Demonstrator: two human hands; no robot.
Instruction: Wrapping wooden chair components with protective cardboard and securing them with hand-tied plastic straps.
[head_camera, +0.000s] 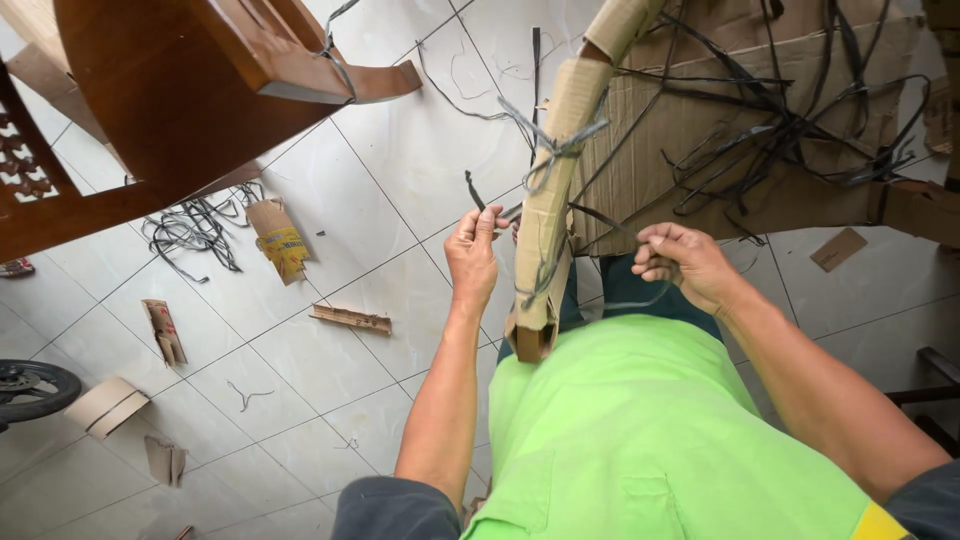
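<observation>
- A long furniture part wrapped in cardboard is seen standing between the 2 hands, its long axis running from the lower end near the green shirt up and away to the right, toward the top of the view.
- The left hand is held just left of the wrapped part, fingers pressed together and pinching a dark plastic strap whose free end sticks up above the fingertips.
- The right hand is held to the right of the wrapped part, a little further from it than the left, curled shut on another run of dark strap that leads back to the cardboard.
- Loops of strap are seen around the wrapped part at its middle; whether they are tight or slack cannot be told.
- The left hand is judged the nearer to the wrapping; the strap lies across the part's long axis, from 1 hand to the other.
- Behind the right hand, a flat sheet of cardboard is covered by a tangle of loose dark straps.
- At upper left a brown wooden chair is tipped over the white tiled floor.
- Torn cardboard scraps and a further bundle of straps are scattered on the tiles at left, well apart from both hands.
</observation>
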